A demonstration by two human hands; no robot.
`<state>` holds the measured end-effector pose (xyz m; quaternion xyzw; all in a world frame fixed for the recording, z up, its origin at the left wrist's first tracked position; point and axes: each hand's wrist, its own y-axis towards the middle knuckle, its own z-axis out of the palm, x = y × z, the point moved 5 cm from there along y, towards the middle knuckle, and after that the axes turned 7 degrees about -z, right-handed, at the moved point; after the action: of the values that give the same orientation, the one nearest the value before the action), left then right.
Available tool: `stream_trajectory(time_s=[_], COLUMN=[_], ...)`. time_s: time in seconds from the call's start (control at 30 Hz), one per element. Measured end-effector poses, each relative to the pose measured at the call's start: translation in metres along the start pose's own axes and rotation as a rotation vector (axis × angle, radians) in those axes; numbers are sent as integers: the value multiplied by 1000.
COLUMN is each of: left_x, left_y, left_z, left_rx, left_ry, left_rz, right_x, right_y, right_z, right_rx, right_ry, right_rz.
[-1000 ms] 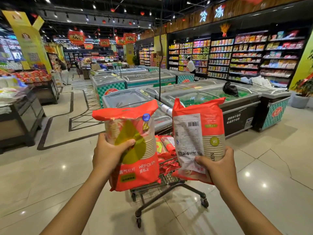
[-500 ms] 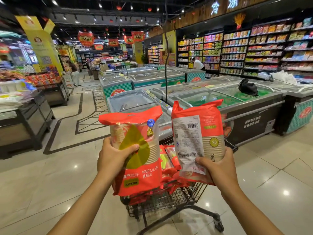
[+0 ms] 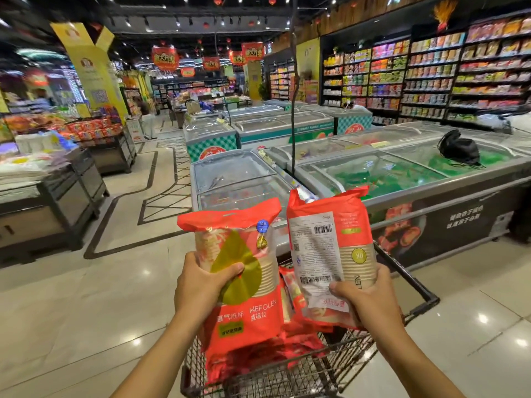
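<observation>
My left hand (image 3: 201, 285) grips a red pack of paper cups (image 3: 247, 254), front side toward me, with a gold leaf shape and WEFOLEN lettering. My right hand (image 3: 365, 303) grips a second red pack of paper cups (image 3: 330, 242), back side toward me, showing a white label with a barcode. Both packs are upright above a black wire shopping cart (image 3: 287, 374). More red packs (image 3: 290, 340) lie in the cart basket under them.
Chest freezers (image 3: 402, 179) with glass lids stand right behind the cart; a black bag (image 3: 458, 149) lies on one. Stocked shelves (image 3: 431, 73) line the right wall. Display tables (image 3: 51, 191) stand at left, with a tiled aisle (image 3: 129, 225) between.
The cart has come closer beneath the packs and the view has moved forward toward the freezers. Both hands keep their grip; the packs sit slightly lower in view.
</observation>
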<state>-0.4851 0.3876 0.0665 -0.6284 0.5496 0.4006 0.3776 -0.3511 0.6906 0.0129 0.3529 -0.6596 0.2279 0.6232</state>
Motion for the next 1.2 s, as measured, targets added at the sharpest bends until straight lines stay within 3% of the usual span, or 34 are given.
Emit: stream_trajectory(time_s=[0.47,0.7,1.2], left_x=[37,96,225], left_y=[183,255,303], left_z=[108,179,291], left_rx=[42,178,225], left_ry=[8,-8,279], left_rz=[-134,-237,-592], right_x=[-80,-154,-316], right_y=[174,233,286], right_z=[64,78,129], right_rx=[40,89,245], right_ry=[-35,-113,-121], right_rz=[138,275,686])
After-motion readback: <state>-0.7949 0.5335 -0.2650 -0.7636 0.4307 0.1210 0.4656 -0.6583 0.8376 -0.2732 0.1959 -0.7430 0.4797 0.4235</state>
